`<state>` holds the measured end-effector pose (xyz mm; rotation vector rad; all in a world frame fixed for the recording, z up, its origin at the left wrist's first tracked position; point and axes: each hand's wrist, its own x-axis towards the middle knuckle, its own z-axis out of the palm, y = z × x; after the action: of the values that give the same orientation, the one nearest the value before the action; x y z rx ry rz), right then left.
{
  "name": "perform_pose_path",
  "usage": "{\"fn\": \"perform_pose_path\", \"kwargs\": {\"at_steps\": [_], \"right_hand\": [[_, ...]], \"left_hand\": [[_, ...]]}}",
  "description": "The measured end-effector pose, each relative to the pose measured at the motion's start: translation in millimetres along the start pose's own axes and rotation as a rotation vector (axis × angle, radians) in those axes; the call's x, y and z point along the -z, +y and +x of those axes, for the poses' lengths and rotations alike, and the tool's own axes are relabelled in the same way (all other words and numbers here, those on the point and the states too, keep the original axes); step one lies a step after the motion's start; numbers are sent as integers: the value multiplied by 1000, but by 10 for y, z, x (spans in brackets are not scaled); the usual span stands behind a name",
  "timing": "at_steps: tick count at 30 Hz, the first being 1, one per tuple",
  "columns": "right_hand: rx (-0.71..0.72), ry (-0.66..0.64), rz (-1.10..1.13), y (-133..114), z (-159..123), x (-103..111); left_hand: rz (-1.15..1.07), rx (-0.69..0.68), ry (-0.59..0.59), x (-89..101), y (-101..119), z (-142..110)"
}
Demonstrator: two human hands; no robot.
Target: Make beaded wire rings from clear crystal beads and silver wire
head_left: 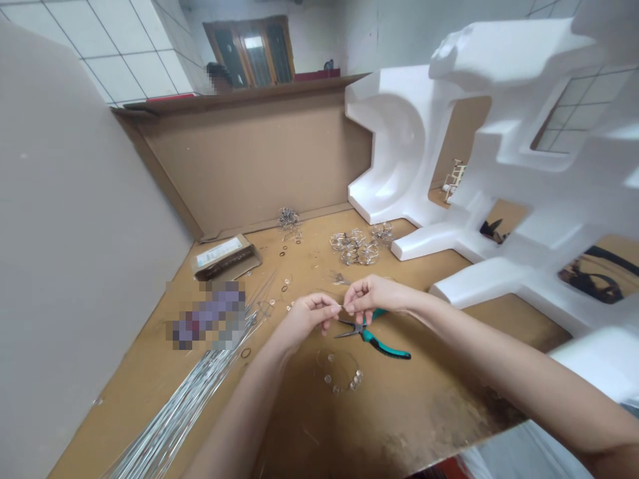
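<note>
My left hand (313, 313) and my right hand (368, 297) meet over the middle of the table. Fingertips of both are pinched on a short, thin piece of wire (341, 307), largely covered by the fingers. Long-nose pliers (385, 346) with green and black handles lie open on the table just under my right hand. Nearer to me, a loose loop of thin wire carries several clear beads (336, 389); I cannot tell whether it joins the wire in my fingers. Beyond my hands sits a cluster of bent wire pieces with beads (353, 247).
A bundle of long metal wires (187, 392) runs along the left. Behind it are a small cardboard box (224, 258) and a blurred purple item (210, 316). Small dark rings (284, 289) and beads lie scattered. Large white foam packing (394, 143) stands at the right; a cardboard wall (259, 156) closes the back.
</note>
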<state>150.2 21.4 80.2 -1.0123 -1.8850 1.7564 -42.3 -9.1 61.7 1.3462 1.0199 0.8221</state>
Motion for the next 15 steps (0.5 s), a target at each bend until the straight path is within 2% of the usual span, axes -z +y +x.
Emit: {"fn": "perform_pose_path", "kwargs": {"at_steps": [2, 9, 13, 15], "right_hand": [[-11, -19, 14, -26, -13, 24], [28, 192, 47, -125, -47, -39], [17, 268, 109, -115, -62, -64], [17, 264, 108, -110, -63, -50]], "left_hand": [[15, -2, -15, 15, 22, 4], [22, -109, 51, -33, 135, 23], [-15, -111, 68, -66, 144, 29], [-7, -89, 66, -81, 139, 51]]}}
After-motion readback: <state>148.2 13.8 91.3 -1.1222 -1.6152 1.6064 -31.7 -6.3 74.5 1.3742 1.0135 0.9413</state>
